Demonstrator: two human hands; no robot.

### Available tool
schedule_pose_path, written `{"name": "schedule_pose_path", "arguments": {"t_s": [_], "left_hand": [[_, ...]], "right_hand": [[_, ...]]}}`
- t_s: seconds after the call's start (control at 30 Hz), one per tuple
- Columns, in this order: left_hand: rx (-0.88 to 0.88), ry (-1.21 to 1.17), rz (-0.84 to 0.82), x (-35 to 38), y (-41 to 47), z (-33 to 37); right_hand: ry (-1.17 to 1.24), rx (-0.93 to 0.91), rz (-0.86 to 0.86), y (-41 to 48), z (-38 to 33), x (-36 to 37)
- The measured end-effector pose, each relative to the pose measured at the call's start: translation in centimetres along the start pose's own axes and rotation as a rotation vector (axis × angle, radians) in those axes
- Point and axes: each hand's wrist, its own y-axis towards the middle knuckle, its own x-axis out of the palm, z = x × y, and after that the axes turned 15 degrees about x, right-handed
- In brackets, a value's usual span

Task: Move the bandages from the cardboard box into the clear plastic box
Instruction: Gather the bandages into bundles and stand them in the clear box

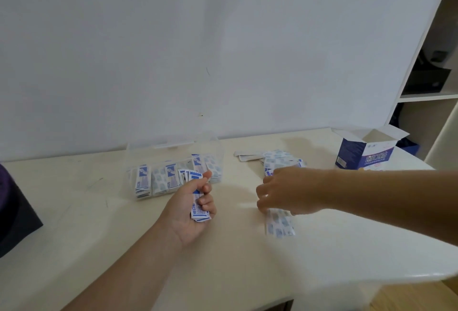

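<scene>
My left hand (190, 207) grips a stack of wrapped bandages (199, 214), fingers and thumb curled tight around it, just in front of the clear plastic box (173, 147), where more bandages already stand in rows. My right hand (285, 191) reaches down to a few bandages (280, 222) on the counter (99, 224). It is blurred, so I cannot tell whether those fingers pinch them or only touch. A loose pile (280, 159) lies behind it, and the open cardboard box (359, 157) stands further right. These are light, thin and slippery paper wrappers, so I judge that squeezing a stack across its flat faces will keep it from fanning out.
</scene>
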Motion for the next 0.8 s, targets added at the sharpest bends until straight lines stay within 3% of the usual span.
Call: {"name": "schedule_pose_path", "arguments": {"t_s": [0.17,0.3,0.47,0.7,0.8], "left_hand": [[-0.004,-0.001,-0.005,0.1,0.1,0.0],[-0.003,0.0,-0.004,0.1,0.0,0.0],[0.009,-0.019,0.006,-0.1,0.2,0.4],[0.022,-0.026,0.011,0.0,0.1,0.5],[0.027,-0.021,0.012,0.1,0.0,0.4]], "right_hand": [[-0.04,-0.045,-0.106,1.5,0.1,-0.5],[0.207,0.119,-0.34,1.8,0.5,-0.8],[0.495,0.254,-0.441,2.4,1.1,0.1],[1.064,0.414,-0.33,4.2,-1.7,0.1],[1.136,0.465,-0.235,4.6,-3.2,-0.1]]}}
